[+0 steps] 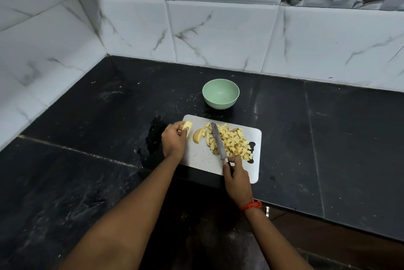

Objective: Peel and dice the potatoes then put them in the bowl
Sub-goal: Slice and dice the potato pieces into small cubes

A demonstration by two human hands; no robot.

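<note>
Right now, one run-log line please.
left hand holds potato piece | right hand holds knife | diced potato piled on board | bowl empty

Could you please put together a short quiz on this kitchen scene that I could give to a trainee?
1. True or false: the green bowl already holds diced potato.
2. What does the right hand grip? A) a peeler B) the knife C) a spoon
3. Fill in: the left hand holds a potato piece, and the diced potato lies on the ___.

Key: 1 false, the bowl looks empty; 2 B; 3 cutting board.
</note>
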